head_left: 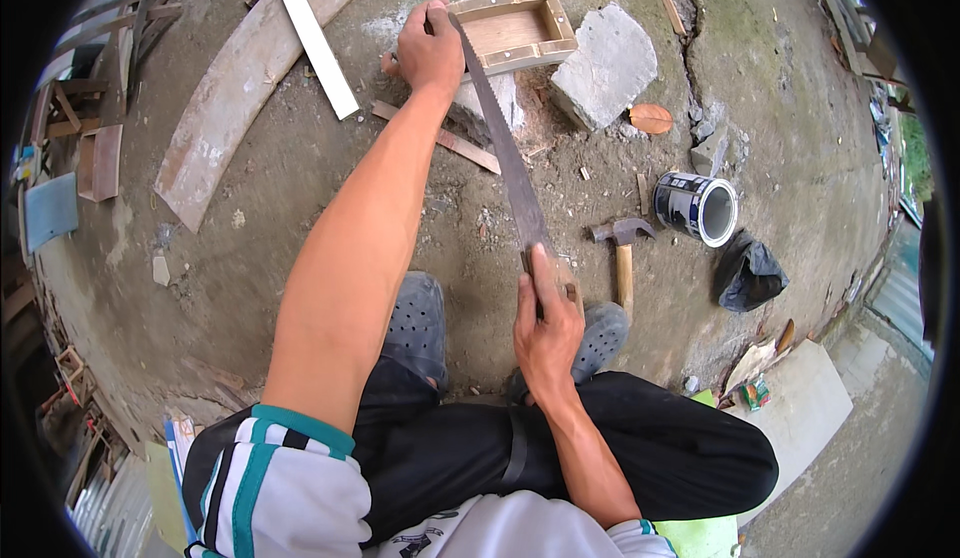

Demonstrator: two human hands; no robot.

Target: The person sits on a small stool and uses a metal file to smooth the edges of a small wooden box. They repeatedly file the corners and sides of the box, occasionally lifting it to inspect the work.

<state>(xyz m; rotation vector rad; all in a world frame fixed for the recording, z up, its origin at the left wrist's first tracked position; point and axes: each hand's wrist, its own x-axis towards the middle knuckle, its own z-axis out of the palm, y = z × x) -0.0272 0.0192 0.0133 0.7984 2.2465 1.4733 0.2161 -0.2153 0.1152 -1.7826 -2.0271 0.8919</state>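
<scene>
My right hand [549, 333] is closed around the wooden handle of a hand saw, its index finger stretched along the side. The long grey saw blade [507, 150] runs up and to the left, its tip beside my left hand [430, 50]. That hand grips the left end of a shallow wooden box [510, 30], its fingers partly hidden behind the wrist and box. The box has nail heads along its rim and rests on broken concrete blocks. Where the blade meets the box edge, I cannot make out whether it touches.
A claw hammer [624, 258], an open paint can [697, 208] and a black plastic bag [750, 272] lie at the right. A concrete chunk [605, 66] sits beside the box. At the left are a white strip [316, 42] and a curved board [232, 93]. Sawdust covers some ground.
</scene>
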